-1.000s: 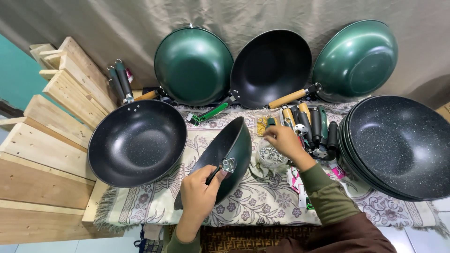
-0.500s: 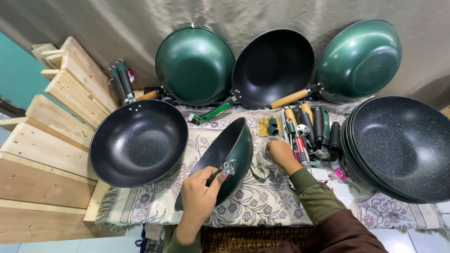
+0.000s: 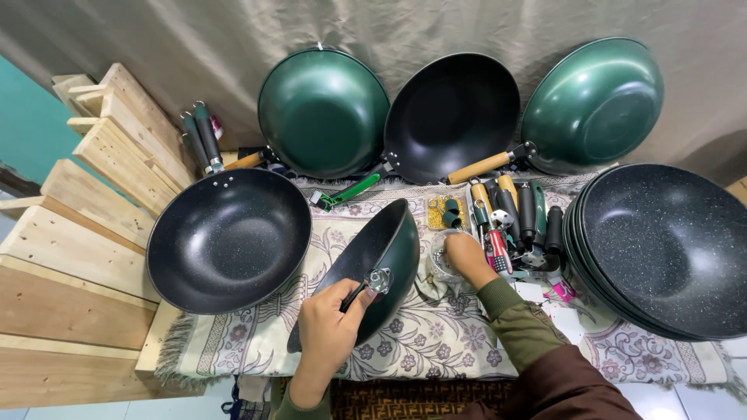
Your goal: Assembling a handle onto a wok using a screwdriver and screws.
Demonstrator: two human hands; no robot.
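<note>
The left hand [image 3: 331,330] grips the handleless dark green non-stick wok [image 3: 373,264] tilted on edge on the patterned cloth, its handle bracket bare, while the right hand [image 3: 465,255] closes on a small clear container [image 3: 443,257], so fitting seems barely begun.

You have three green woks: two [image 3: 323,113] [image 3: 593,105] propped against the curtain, one [image 3: 381,264] tilted before you. Two black woks [image 3: 451,117] [image 3: 228,241] stand alone, and one stack of black woks [image 3: 661,249] sits at right.
</note>
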